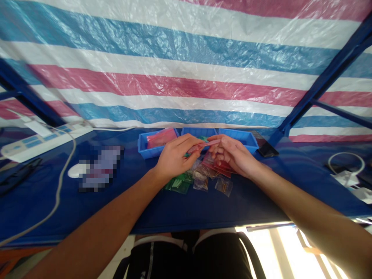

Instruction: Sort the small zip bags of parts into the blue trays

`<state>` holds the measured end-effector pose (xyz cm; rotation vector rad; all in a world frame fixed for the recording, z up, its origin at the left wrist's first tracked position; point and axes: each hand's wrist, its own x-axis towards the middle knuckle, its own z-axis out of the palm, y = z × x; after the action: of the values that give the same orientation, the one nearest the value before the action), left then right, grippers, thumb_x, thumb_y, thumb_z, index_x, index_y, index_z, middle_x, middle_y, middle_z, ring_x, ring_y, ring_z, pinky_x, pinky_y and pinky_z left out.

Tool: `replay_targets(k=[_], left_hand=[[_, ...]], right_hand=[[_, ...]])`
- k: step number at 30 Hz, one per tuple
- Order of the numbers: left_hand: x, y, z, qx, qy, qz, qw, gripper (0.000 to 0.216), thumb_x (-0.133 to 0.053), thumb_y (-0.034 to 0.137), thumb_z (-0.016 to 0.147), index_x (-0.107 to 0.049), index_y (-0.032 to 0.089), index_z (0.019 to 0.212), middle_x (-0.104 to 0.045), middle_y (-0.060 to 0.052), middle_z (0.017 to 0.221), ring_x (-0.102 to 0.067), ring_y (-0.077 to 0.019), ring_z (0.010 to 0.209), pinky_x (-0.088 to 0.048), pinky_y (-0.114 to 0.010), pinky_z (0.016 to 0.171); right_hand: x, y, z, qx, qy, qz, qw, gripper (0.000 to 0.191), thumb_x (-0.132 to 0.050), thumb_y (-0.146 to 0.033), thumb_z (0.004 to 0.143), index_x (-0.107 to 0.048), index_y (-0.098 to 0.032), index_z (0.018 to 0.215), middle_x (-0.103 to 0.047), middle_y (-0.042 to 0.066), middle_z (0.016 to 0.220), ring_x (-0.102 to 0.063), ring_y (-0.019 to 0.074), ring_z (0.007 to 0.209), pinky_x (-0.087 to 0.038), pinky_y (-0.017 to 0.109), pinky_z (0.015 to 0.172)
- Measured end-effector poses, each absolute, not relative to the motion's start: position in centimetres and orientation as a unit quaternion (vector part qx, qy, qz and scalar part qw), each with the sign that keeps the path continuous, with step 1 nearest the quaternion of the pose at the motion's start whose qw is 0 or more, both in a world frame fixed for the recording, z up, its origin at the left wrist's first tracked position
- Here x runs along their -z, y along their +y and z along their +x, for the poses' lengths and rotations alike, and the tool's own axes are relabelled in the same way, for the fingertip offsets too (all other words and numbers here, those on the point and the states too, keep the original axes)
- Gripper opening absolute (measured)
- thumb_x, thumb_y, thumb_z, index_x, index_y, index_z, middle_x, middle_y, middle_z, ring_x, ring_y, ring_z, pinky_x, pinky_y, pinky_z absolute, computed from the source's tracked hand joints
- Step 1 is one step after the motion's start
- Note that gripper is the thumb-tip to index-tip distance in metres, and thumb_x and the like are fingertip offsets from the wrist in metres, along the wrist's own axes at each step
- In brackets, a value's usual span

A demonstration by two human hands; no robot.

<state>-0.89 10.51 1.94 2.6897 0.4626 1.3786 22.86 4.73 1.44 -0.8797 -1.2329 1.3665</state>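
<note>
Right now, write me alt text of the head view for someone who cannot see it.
A person's left hand and right hand hold a thin pink bag between them, over a pile of small bags on a blue table. Three blue bins stand just beyond, before a striped sheet.

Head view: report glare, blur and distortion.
Head view: white glints streak the striped plastic sheet; head view: harsh sunlight stripes the floor, lower right; head view: pixelation masks an item at left; head view: soft detail on the pink plastic between left hand and right hand; head view: forearms look stretched toward the lower corners.
</note>
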Motion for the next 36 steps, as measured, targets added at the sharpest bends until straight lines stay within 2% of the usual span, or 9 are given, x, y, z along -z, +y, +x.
replay_targets(k=[4, 11, 20, 30, 36], left_hand=[[-1.6, 10.54, -0.88, -0.435, 0.158, 0.887, 0.019, 0.018, -0.065, 0.023, 0.103, -0.071, 0.016, 0.119, -0.078, -0.008, 0.102, -0.075, -0.0175, 0.091, -0.06, -0.029, 0.082], [-1.14, 10.24, -0.83, -0.441, 0.181, 0.879, -0.026, 0.02, -0.068, 0.027, 0.103, -0.072, 0.017, 0.119, -0.082, -0.006, 0.101, -0.077, -0.0162, 0.086, -0.059, -0.026, 0.079], [-1.1, 10.3, -0.79, -0.431, 0.177, 0.883, -0.062, 0.02, -0.067, 0.032, 0.104, -0.073, 0.018, 0.117, -0.082, -0.003, 0.092, -0.077, -0.0158, 0.075, -0.053, -0.026, 0.067], [-1.22, 10.33, -0.98, -0.383, 0.181, 0.905, -0.026, 0.016, -0.061, 0.032, 0.106, -0.071, 0.019, 0.109, -0.075, 0.0, 0.081, -0.068, -0.0141, 0.066, -0.045, -0.026, 0.063], [-1.32, 10.23, -0.91, -0.277, 0.215, 0.936, -0.018, 0.027, -0.055, 0.035, 0.106, -0.06, 0.02, 0.084, -0.068, 0.0, 0.073, -0.065, -0.0158, 0.063, -0.038, -0.03, 0.059]], right_hand=[[-1.0, 4.9, 22.94, -0.535, -0.54, -0.395, 0.516, 0.038, -0.087, -0.054, 0.089, -0.078, -0.025, 0.114, -0.073, 0.0, 0.09, -0.065, 0.014, 0.074, -0.052, 0.026, 0.067], [-1.03, 4.93, 22.79, -0.545, -0.529, -0.402, 0.511, 0.041, -0.085, -0.06, 0.088, -0.077, -0.024, 0.107, -0.068, -0.001, 0.078, -0.061, 0.0139, 0.064, -0.05, 0.027, 0.061], [-1.28, 4.71, 22.73, -0.543, -0.541, -0.395, 0.506, 0.039, -0.083, -0.059, 0.091, -0.077, -0.024, 0.107, -0.068, -0.001, 0.078, -0.057, 0.0125, 0.062, -0.049, 0.027, 0.06], [-1.35, 4.45, 22.78, -0.553, -0.542, -0.398, 0.492, 0.037, -0.081, -0.06, 0.092, -0.076, -0.026, 0.106, -0.068, -0.002, 0.078, -0.058, 0.013, 0.061, -0.049, 0.027, 0.059], [-1.62, 4.13, 22.85, -0.535, -0.579, -0.414, 0.455, 0.039, -0.078, -0.059, 0.095, -0.076, -0.024, 0.111, -0.07, 0.0, 0.078, -0.062, 0.0138, 0.064, -0.05, 0.025, 0.059]])
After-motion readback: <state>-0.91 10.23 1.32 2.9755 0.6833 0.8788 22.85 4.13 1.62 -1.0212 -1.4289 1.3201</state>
